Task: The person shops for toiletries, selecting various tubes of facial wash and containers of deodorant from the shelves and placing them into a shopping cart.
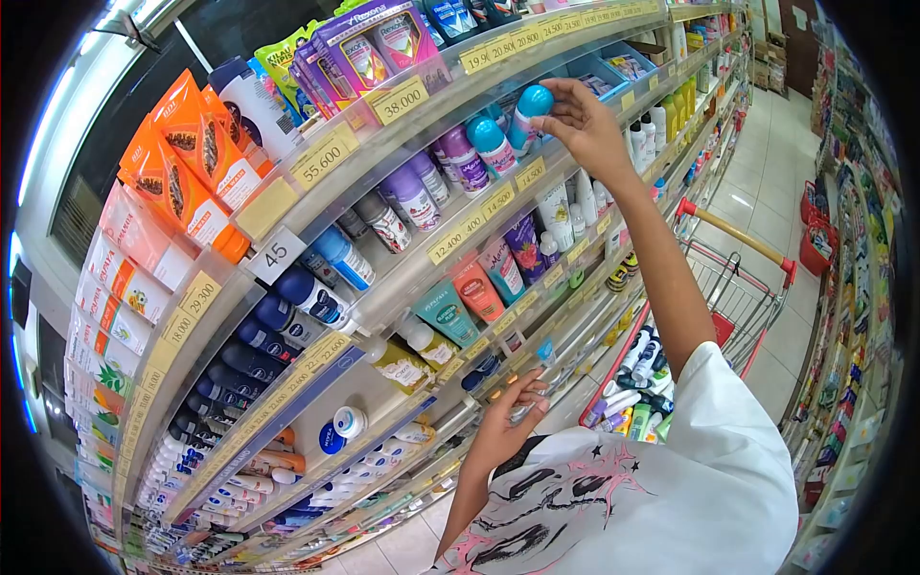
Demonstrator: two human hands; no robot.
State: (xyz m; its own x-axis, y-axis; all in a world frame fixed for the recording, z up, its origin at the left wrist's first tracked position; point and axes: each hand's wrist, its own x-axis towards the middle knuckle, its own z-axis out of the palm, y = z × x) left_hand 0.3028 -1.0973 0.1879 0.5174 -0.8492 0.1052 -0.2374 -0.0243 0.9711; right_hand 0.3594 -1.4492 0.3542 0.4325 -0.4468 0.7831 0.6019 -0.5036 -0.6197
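My right hand [575, 120], raised to an upper shelf, has its fingers closed on a roll-on bottle with a blue cap [534, 103]. Beside that bottle stands another blue-capped roll-on [487, 136], and purple-capped ones [460, 153] are farther left. Lower down, my left hand [515, 410] is near the edge of a lower shelf, its fingers partly spread. A small clear and blue item [545, 351] shows just above its fingertips; whether the hand touches anything is unclear.
A shopping cart [733, 297] holding many bottles [642, 393] stands on the tiled floor at the right. Red baskets [816, 240] sit by the opposite shelves. Price-label rails [398, 100] edge the shelves. Orange tubes [192, 158] stand at the upper left.
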